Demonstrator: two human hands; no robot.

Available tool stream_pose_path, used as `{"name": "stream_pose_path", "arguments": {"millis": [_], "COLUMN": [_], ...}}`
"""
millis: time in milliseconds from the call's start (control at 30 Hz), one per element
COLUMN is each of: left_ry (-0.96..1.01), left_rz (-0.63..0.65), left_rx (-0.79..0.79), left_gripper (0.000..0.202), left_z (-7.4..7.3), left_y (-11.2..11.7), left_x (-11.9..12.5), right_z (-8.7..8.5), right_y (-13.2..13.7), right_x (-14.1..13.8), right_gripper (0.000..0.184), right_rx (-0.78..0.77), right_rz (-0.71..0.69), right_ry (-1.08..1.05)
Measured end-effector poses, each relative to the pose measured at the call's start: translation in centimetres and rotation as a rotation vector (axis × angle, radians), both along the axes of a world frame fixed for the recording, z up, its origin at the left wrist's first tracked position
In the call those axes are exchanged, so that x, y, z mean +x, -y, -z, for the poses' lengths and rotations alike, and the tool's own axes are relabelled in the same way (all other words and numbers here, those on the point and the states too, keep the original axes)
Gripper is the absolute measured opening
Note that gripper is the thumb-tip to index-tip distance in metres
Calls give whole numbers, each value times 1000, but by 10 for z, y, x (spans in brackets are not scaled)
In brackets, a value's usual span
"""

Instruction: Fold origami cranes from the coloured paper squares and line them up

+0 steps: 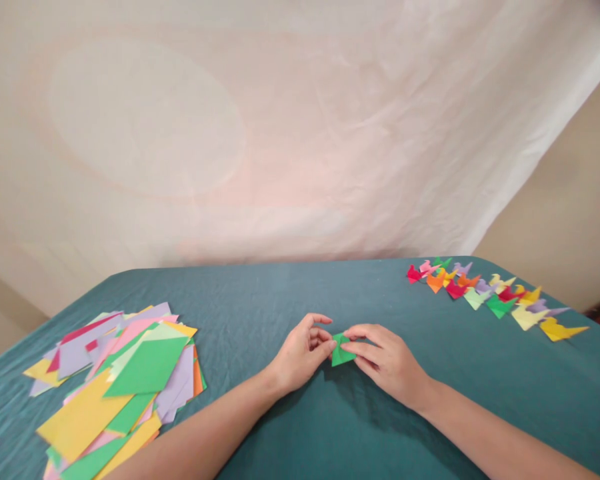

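Observation:
A small folded piece of green origami paper [342,355] is held between both hands, just above the table. My left hand [303,353] pinches its left edge with thumb and fingers. On the other side, my right hand [387,360] grips the right edge, its thumb and forefinger closed on the paper. Creases show on the green face, and the fingertips cover part of its sides.
A loose heap of coloured paper sheets [145,367] lies at the left of the table. Several folded paper birds [500,305] stand in slanting rows at the far right. A dark green cloth [260,293] covers the table; a pale sheet [300,133] hangs behind it.

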State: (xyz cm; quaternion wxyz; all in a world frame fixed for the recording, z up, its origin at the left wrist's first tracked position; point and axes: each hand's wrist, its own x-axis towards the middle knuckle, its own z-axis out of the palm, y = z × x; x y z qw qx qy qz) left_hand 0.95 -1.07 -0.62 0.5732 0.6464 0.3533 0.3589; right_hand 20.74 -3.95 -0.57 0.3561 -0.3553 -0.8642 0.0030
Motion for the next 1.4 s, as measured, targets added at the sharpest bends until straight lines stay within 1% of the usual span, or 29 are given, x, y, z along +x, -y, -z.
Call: {"name": "stream_pose_path", "arguments": {"millis": [100, 167, 233, 300, 367, 433, 533, 633, 767, 967, 1100, 1233, 1400], "left_ry": [-23, -58, -145, -276, -405, -528, -681, -773, -838, -852, -852, -832, -766], "left_rz": [-41, -76, -110, -125, -105, -77, -17, 40, 63, 98, 131, 147, 97], "left_rx": [43, 102, 206, 360, 526, 655, 773, 849, 910, 951, 950, 942, 936], "left_gripper": [32, 28, 21, 17, 17, 20, 25, 23, 20, 19, 19, 28, 40], "left_z": [3, 3, 0, -4, -9, -13, -20, -25, -25, -21, -22, -21, -14], "left_y": [0, 2, 4, 6, 10, 13, 18, 22, 25, 24, 23, 21, 17], "left_x": [1, 1, 0, -2, -4, -5, -5, -3, 0, 0, -1, -2, -5], "right_z": [-2, -3, -3, -3, -2, -2, 0, 1, 2, -2, -7, -8, -6], "right_y": [0, 1, 1, 2, 3, 4, 5, 6, 7, 8, 8, 7, 5], "right_x": [1, 1, 1, 1, 0, -1, -3, -6, -8, -8, -5, -1, 2], "right_gripper": [22, 21, 21, 21, 19, 18, 18, 21, 22, 24, 19, 15, 16], "right_rx": [69, 114, 151, 172, 178, 180, 186, 177, 133, 76, -17, -152, -257], "right_rz": [-19, 1, 49, 102, 143, 167, 178, 171, 171, 137, 92, 82, 90], "right_ry": [92, 169, 251, 323, 381, 423, 460, 453, 414, 343, 280, 221, 131]}}
